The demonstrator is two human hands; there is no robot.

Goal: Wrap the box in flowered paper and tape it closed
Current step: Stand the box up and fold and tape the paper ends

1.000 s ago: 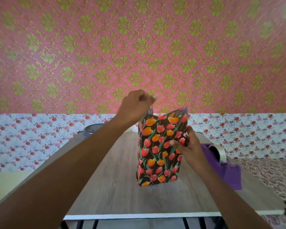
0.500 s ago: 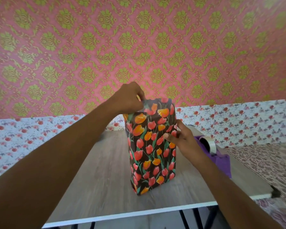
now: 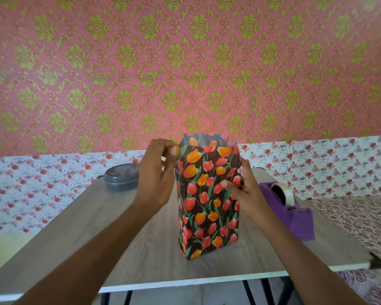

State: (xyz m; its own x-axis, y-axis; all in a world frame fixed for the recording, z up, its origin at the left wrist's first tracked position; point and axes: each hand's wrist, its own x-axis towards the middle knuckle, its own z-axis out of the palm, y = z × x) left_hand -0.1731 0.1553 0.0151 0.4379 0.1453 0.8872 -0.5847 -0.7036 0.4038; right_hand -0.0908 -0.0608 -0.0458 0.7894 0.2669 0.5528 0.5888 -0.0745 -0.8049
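room: wood-look table (image 3: pixel 119 238), pink-green wall (image 3: pixel 185 62) behind the box (image 3: pixel 207 194)
box: one, standing upright mid-table in tulip paper (image 3: pixel 194 142)
left hand (image 3: pixel 156 177): pinching the box's top-left paper
right hand (image 3: pixel 246 192): gripping its right edge
extras: one tape dispenser (image 3: pixel 295 212) sitting right of it, one grey tub (image 3: pixel 121 177) back-left

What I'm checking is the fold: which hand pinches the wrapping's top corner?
The left hand; it pinches the upper left corner of the flowered paper, while the right hand grips the side lower down.
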